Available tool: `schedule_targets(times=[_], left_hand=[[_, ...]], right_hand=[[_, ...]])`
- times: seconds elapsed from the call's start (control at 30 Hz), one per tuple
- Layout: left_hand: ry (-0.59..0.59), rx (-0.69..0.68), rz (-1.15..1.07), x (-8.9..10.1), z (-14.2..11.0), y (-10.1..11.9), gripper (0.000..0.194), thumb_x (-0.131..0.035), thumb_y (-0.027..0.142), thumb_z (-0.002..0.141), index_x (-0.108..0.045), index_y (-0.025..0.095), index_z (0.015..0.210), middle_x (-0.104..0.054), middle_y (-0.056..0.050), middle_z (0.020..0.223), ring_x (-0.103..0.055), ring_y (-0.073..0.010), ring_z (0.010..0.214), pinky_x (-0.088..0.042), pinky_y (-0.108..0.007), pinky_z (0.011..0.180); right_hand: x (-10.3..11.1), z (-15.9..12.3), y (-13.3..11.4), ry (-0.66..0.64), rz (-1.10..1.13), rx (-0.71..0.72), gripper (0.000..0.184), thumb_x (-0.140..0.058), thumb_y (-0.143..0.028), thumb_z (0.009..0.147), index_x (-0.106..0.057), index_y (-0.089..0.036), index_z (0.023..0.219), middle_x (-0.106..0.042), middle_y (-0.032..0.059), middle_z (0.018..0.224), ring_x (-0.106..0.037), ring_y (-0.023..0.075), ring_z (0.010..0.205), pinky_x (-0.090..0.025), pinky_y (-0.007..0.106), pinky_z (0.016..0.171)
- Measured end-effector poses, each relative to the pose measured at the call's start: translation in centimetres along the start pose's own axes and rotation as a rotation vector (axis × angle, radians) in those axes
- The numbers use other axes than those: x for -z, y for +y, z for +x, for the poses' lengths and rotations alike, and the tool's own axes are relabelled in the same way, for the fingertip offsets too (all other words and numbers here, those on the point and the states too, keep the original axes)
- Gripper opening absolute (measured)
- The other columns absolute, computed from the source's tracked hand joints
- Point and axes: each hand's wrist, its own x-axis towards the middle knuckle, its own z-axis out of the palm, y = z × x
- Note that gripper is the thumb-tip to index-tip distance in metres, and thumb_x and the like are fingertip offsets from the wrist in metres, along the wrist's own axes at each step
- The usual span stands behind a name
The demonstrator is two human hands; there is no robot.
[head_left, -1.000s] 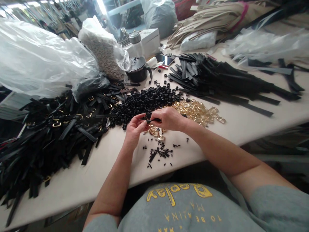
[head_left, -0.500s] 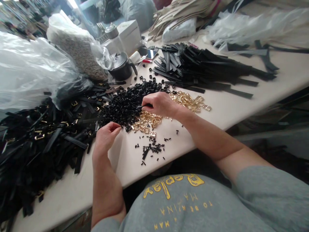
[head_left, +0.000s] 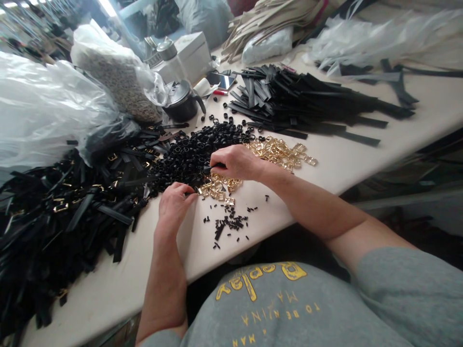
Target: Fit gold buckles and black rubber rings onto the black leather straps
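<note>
My right hand (head_left: 233,163) is closed around a black strip (head_left: 214,168), whose short end shows past the fingers; the rest is hidden in the palm. It hovers over the border between a pile of black loops (head_left: 186,154) and the gold buckles (head_left: 219,187). At the near edge of the loops, my left hand (head_left: 175,205) pinches with thumb and index finger. A small dark piece shows at its fingertips, too unclear to name. Short black offcuts (head_left: 231,223) lie scattered on the table (head_left: 197,255) between my arms.
On the left, a heap of black straps with gold buckles (head_left: 75,212) hangs over the table edge. More plain black straps (head_left: 300,99) are stacked at the back right. Behind the loops stand a black lidded pot (head_left: 181,103), a phone (head_left: 221,80) and a filled plastic bag (head_left: 115,72).
My left hand has moved right, toward the gold buckles and my right hand. The right hand has dipped slightly toward me, still closed on the black strip.
</note>
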Motion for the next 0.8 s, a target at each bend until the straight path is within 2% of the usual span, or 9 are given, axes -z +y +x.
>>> schedule_targets(times=[0.13, 0.3, 0.43, 0.5, 0.57, 0.67, 0.8], left_hand=[[0.089, -0.024, -0.020, -0.5, 0.2, -0.2, 0.011, -0.068, 0.032, 0.075, -0.069, 0.023, 0.068, -0.066, -0.005, 0.083, -0.059, -0.0235, 0.082, -0.044, -0.037, 0.080], [0.188, 0.161, -0.346, -0.4, 0.3, -1.2, 0.021, -0.066, 0.041, 0.077, -0.068, 0.020, 0.077, -0.065, -0.002, 0.075, -0.058, -0.0168, 0.067, -0.044, -0.029, 0.064], [0.230, 0.252, -0.371, 1.0, 0.1, -2.9, 0.021, -0.071, 0.040, 0.072, -0.069, 0.019, 0.074, -0.064, 0.000, 0.067, -0.057, -0.0153, 0.063, -0.043, -0.027, 0.060], [0.289, 0.311, -0.484, 1.7, 0.0, -3.2, 0.022, -0.075, 0.039, 0.068, -0.069, 0.019, 0.073, -0.063, 0.001, 0.065, -0.057, -0.0136, 0.061, -0.043, -0.025, 0.059], [0.316, 0.355, -0.752, 1.7, 0.0, -2.6, 0.026, -0.079, 0.039, 0.063, -0.068, 0.018, 0.073, -0.065, 0.000, 0.068, -0.059, -0.0124, 0.062, -0.047, -0.024, 0.063], [0.235, 0.388, -1.201, 0.8, 0.3, -0.5, 0.033, -0.085, 0.040, 0.057, -0.065, 0.018, 0.072, -0.070, -0.002, 0.076, -0.065, -0.0125, 0.067, -0.053, -0.025, 0.069], [0.102, 0.417, -1.433, -1.0, 0.5, 2.3, 0.038, -0.089, 0.040, 0.056, -0.062, 0.018, 0.072, -0.072, -0.003, 0.080, -0.067, -0.0113, 0.069, -0.055, -0.023, 0.070]], right_hand=[[-0.5, 0.0, -0.2, 0.005, 0.006, 0.018, 0.015, -0.058, -0.026, 0.086, -0.070, -0.016, 0.087, -0.071, 0.0030, 0.087, -0.055, 0.0115, 0.073, -0.029, 0.025, 0.063], [-0.7, 0.0, -0.4, 0.000, 0.049, 0.055, 0.015, -0.057, -0.025, 0.086, -0.069, -0.017, 0.086, -0.071, 0.0022, 0.085, -0.055, 0.0113, 0.073, -0.030, 0.024, 0.063], [-0.6, -0.1, 0.0, 0.040, 0.050, 0.051, 0.015, -0.057, -0.025, 0.086, -0.069, -0.017, 0.085, -0.070, 0.0023, 0.084, -0.055, 0.0111, 0.071, -0.030, 0.024, 0.063], [-0.6, -0.2, 0.1, 0.068, 0.046, 0.054, 0.015, -0.057, -0.026, 0.086, -0.069, -0.017, 0.084, -0.070, 0.0022, 0.082, -0.055, 0.0110, 0.070, -0.030, 0.024, 0.062], [-0.7, -0.2, 0.1, 0.090, 0.065, 0.089, 0.015, -0.057, -0.027, 0.087, -0.068, -0.017, 0.084, -0.070, 0.0021, 0.081, -0.055, 0.0110, 0.070, -0.031, 0.024, 0.063], [-1.1, -0.4, -0.4, 0.155, 0.121, 0.158, 0.018, -0.055, -0.029, 0.090, -0.068, -0.016, 0.086, -0.070, 0.0025, 0.083, -0.058, 0.0111, 0.072, -0.034, 0.023, 0.064], [-1.8, -0.4, -1.0, 0.230, 0.161, 0.185, 0.020, -0.053, -0.030, 0.092, -0.066, -0.015, 0.088, -0.071, 0.0032, 0.086, -0.061, 0.0111, 0.074, -0.036, 0.023, 0.064]])
